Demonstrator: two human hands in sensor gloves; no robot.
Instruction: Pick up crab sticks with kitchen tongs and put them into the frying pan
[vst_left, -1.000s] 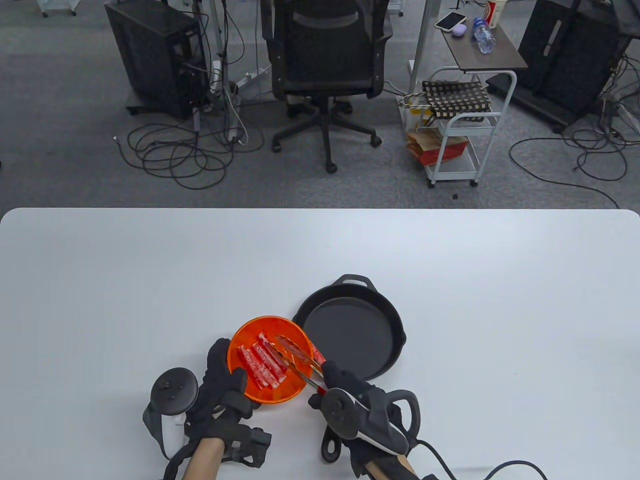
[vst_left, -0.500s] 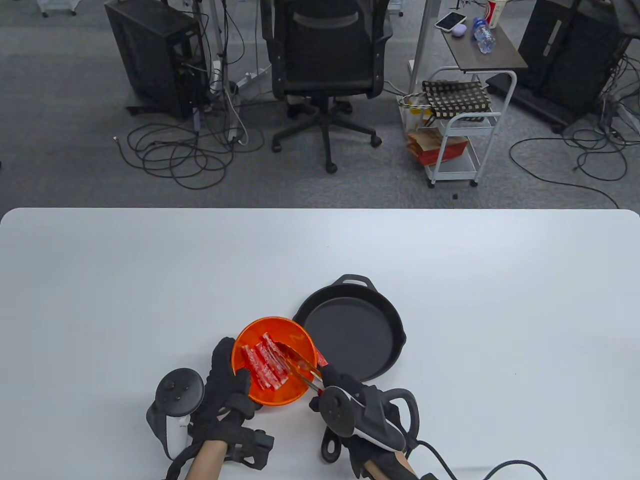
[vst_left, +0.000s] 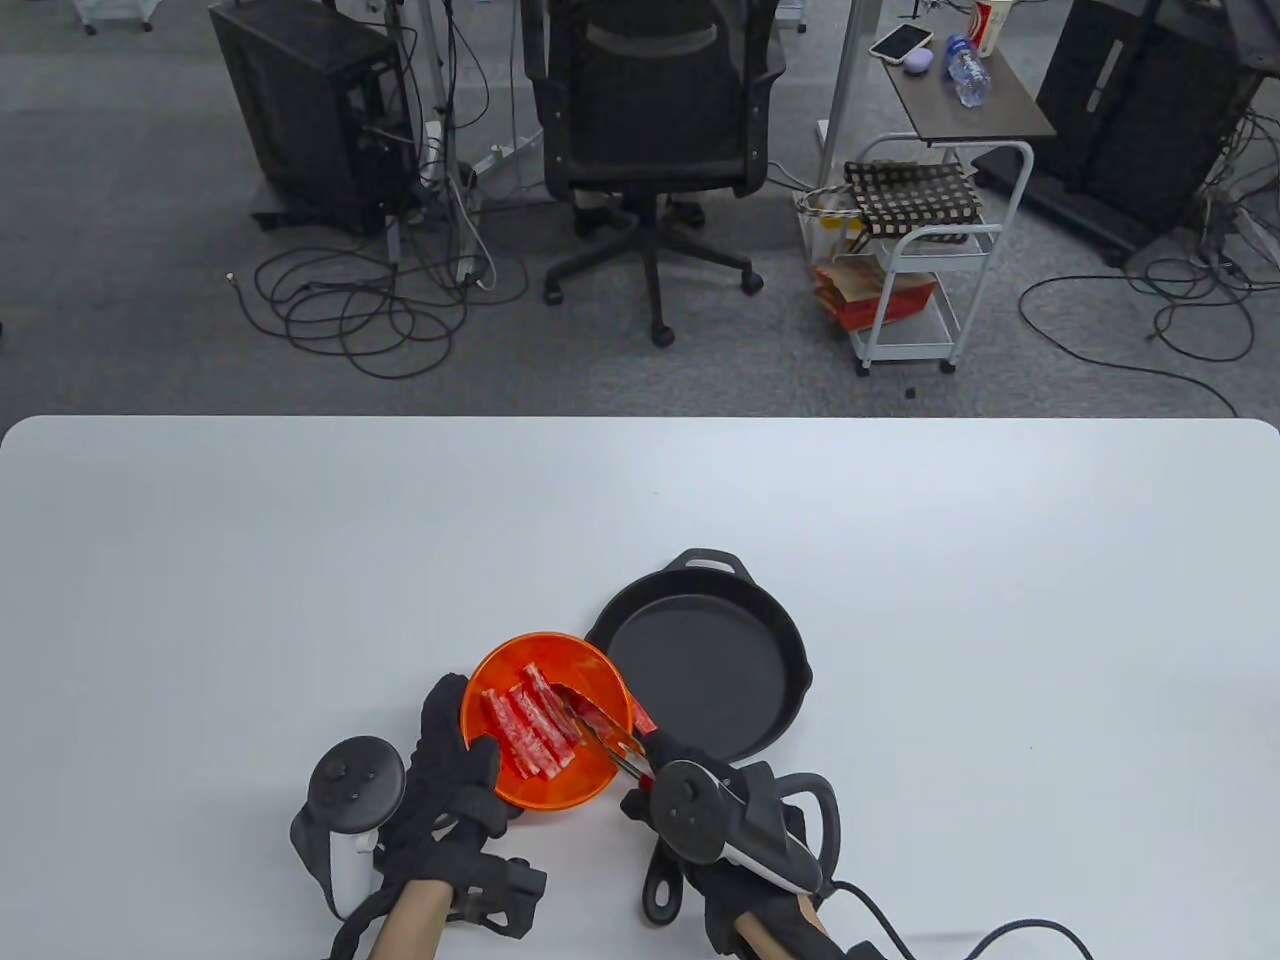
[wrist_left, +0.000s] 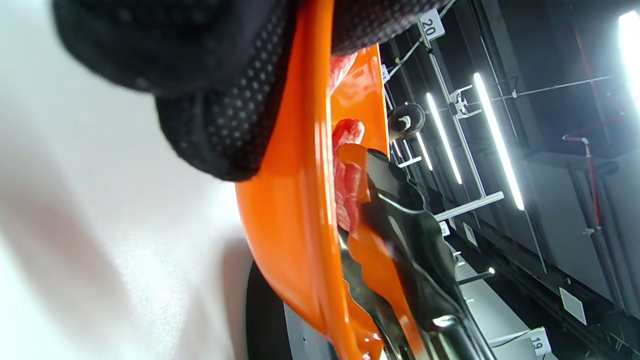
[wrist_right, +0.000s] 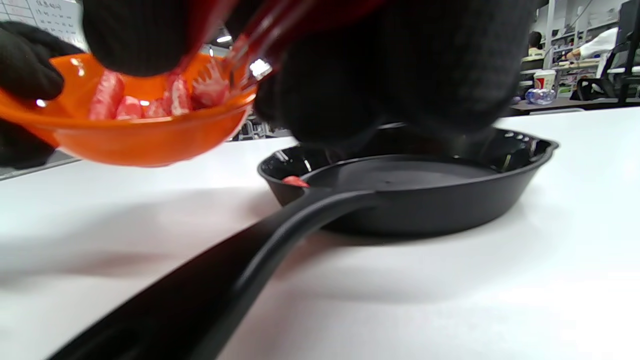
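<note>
Where tongs (vst_left: 597, 727) reach: crab sticks (vst_left: 528, 730) red-white, side by side.

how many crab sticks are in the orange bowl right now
4 crab sticks, side by side in the orange bowl; the rightmost lies at the tongs' tips. More may be hidden beneath.

Orange bowl (vst_left: 545, 790) — glossy, translucent plastic. Frying pan (vst_left: 706, 672) — matt black, cast-iron look. Kitchen tongs (vst_left: 597, 728) — shiny metal. Gloves: black knit cloth, dotted grip texture on left hand (vst_left: 452, 790). Table (vst_left: 300, 560) — smooth white, faint sheen.
</note>
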